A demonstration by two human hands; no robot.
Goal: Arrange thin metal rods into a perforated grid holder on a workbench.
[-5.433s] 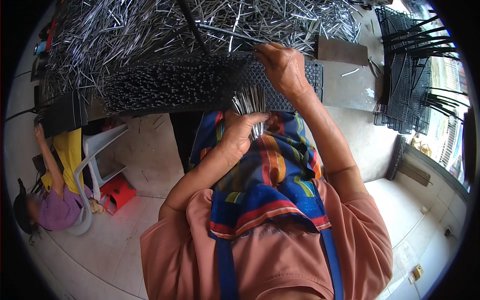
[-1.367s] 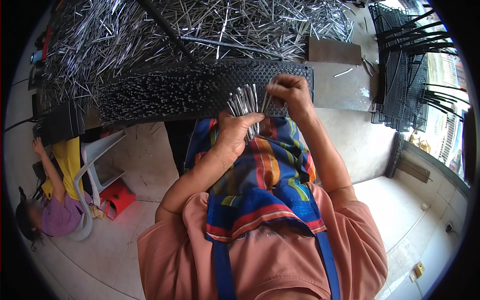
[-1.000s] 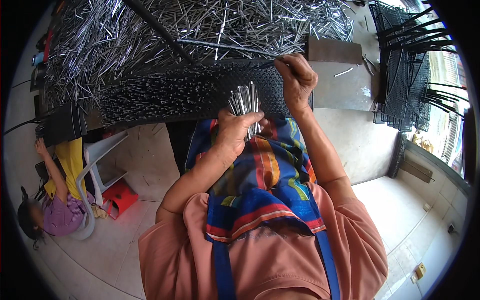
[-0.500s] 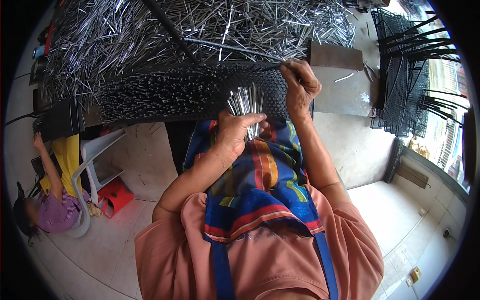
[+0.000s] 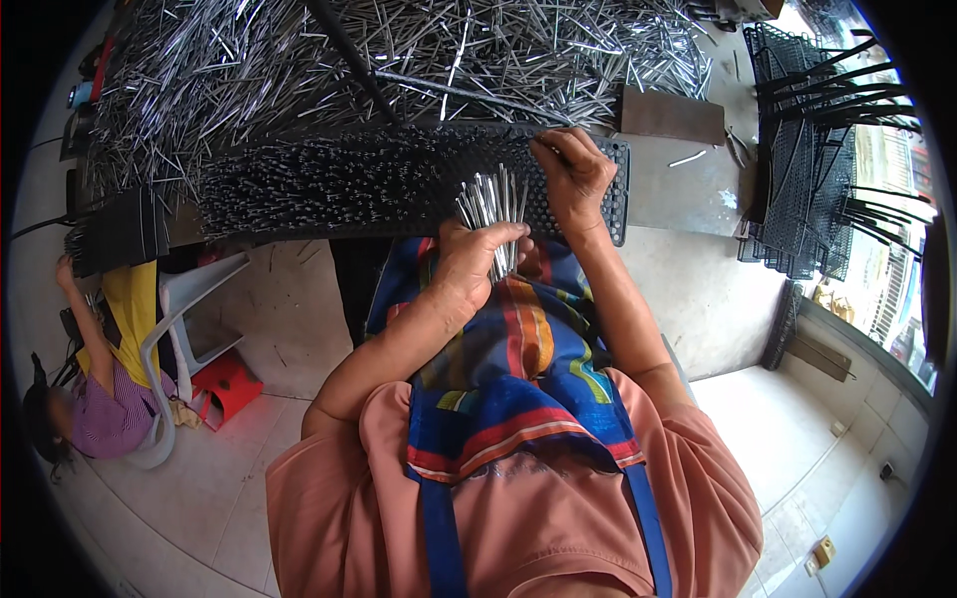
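A bundle of thin silvery metal strips (image 5: 490,202) stands nearly upright in my left hand (image 5: 467,264), whose fingers wrap round it with the thumb across the front. Just beyond lies a long black perforated tray (image 5: 617,191). Many thin pieces with pale tips (image 5: 309,184) stand in its left and middle part, while bare holes show at its right end. Above that end my right hand (image 5: 576,179) is closed in a pinch. Whatever is between its fingertips is too small or hidden to make out.
Loose metal strips (image 5: 538,55) are heaped behind the tray, with a dark rod (image 5: 344,55) slanting across. A brown plate (image 5: 673,117) lies right of the heap. Black mesh racks (image 5: 802,179) stand far right. At left, a person (image 5: 115,404) sits near a red bag (image 5: 227,387).
My right hand has moved a little left and nearer over the tray, uncovering its right end. The left hand still holds the bundle in nearly the same place.
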